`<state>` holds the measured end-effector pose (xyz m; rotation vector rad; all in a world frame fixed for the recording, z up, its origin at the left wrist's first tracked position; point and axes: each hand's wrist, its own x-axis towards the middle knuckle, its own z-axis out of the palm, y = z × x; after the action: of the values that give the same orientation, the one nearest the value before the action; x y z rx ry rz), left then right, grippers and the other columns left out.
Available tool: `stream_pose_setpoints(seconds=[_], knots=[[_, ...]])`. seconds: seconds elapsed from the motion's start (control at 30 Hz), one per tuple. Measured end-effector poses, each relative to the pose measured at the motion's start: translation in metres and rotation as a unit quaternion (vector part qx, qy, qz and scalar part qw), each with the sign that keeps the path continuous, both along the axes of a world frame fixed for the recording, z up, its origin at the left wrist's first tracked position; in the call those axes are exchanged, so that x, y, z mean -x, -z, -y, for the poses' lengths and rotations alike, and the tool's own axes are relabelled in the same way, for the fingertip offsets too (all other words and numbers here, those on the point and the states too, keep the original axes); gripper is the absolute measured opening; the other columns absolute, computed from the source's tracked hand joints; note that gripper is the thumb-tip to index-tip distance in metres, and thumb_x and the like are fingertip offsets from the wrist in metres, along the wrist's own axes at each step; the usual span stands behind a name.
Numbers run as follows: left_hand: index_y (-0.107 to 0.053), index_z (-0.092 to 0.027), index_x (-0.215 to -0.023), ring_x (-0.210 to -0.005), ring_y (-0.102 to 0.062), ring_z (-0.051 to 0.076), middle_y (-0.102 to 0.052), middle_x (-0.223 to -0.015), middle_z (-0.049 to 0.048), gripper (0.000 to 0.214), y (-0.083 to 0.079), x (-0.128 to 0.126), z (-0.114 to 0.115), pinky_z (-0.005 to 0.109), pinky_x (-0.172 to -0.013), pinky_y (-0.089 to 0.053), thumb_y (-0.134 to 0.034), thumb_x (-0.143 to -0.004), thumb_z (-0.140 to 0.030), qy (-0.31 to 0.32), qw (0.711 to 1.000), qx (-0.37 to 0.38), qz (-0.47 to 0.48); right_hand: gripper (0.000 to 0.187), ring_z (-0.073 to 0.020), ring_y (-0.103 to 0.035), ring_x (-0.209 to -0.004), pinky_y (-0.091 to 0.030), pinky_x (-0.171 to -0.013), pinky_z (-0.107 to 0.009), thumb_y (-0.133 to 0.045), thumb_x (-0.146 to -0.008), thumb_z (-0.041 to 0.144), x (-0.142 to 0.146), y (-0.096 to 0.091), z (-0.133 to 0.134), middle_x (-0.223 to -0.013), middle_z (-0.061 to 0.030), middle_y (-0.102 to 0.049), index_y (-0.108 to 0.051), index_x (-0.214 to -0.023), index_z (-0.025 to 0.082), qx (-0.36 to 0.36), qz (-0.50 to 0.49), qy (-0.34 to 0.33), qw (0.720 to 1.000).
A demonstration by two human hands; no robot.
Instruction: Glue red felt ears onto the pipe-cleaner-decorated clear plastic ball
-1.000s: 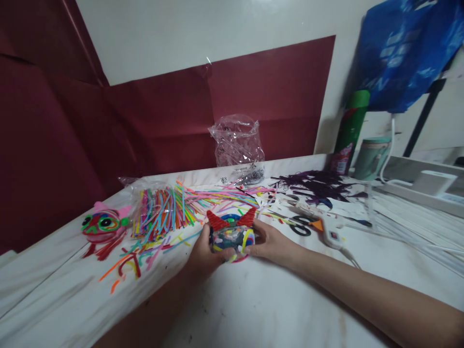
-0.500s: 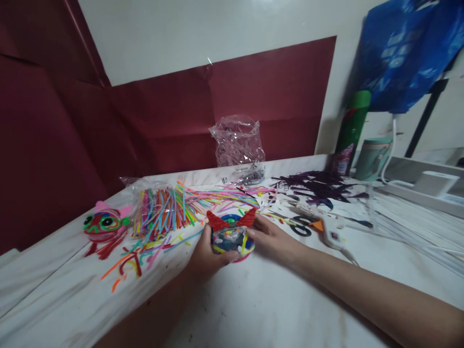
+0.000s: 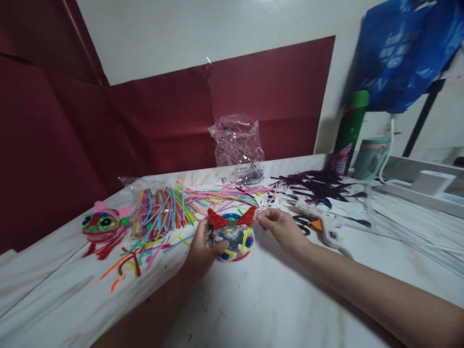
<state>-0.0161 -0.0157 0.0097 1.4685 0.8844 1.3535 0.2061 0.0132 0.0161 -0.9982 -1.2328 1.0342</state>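
Observation:
A round craft figure [image 3: 235, 238] stands in front of me on the table. It has two red pipe-cleaner ears, a clear plastic-looking body and yellow, white and blue rings on its front. My left hand [image 3: 207, 246] grips its left side, thumb across the front. Just right of the red ear, apart from the figure, my right hand [image 3: 279, 226] has its fingertips pinched together. Whatever lies between those fingertips is too small to make out.
A finished-looking pink and red figure [image 3: 104, 227] stands at left. Pipe cleaners [image 3: 163, 212] lie behind my left hand, with cut pieces nearer. Black scissors [image 3: 301, 225], a glue gun [image 3: 330, 234] and dark purple strips [image 3: 315, 186] are on the right.
My right hand has let go of the figure and moved a little to the right, fingers pinched. The figure's front now shows more of its ringed shapes; my left hand still holds it.

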Motion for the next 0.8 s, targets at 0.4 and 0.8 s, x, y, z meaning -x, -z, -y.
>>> stream_pose_setpoints(seconds=[0.4, 0.8], knots=[[-0.048, -0.016, -0.120, -0.120, -0.048, 0.033, -0.054, -0.125, 0.0167, 0.073, -0.002, 0.006, -0.009, 0.043, -0.096, -0.039, -0.074, -0.058, -0.045, -0.120, 0.992, -0.044, 0.010, 0.050, -0.0100, -0.045, -0.045, -0.035, -0.050, -0.026, -0.063, -0.066, 0.067, -0.003, -0.012, 0.000, -0.048, 0.0052, -0.049, -0.047, -0.057, 0.021, -0.007, -0.045, -0.070, 0.997], [-0.048, -0.017, -0.122, -0.120, -0.050, 0.031, -0.055, -0.127, 0.0140, 0.071, -0.006, 0.002, -0.004, 0.042, -0.101, -0.038, -0.073, -0.061, -0.040, -0.094, 0.996, 0.004, 0.002, 0.050, -0.0096, -0.044, -0.040, -0.034, -0.048, -0.025, -0.059, -0.070, 0.068, -0.003, -0.013, 0.000, -0.043, 0.0065, -0.048, -0.045, -0.057, 0.021, -0.022, -0.049, -0.088, 0.995]])
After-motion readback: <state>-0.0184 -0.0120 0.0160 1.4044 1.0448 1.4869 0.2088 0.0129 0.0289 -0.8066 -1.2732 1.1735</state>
